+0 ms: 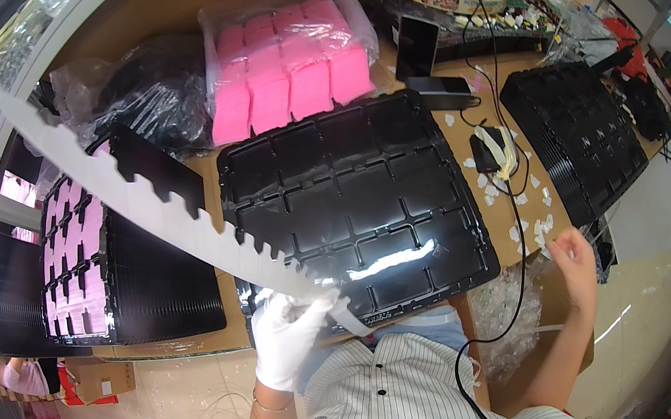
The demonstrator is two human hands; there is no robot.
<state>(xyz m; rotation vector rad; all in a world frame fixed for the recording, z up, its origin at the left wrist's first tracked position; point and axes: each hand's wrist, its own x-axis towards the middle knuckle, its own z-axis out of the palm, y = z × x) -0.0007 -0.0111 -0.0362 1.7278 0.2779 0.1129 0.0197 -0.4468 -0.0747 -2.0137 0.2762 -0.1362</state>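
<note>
A white glove covers my left hand (288,337), whose fingers are closed on a long white strip (177,225) with a notched edge. The strip slants from the near edge of a black plastic tray (329,195) up to the far left. That tray lies face-on before me, with cross-shaped ridges and several shallow compartments. My bare right hand (577,265) is raised right of the tray, beside the table edge. Its thumb and fingertips are pinched together; whatever may be between them is too small to make out.
Pink packets (293,60) in clear plastic stand at the back. Black tray stacks stand left (163,262) and right (573,128), the left one showing pink pieces. White scraps (517,228) litter the table near a black cable (521,276). A phone-like black device (416,48) stands behind.
</note>
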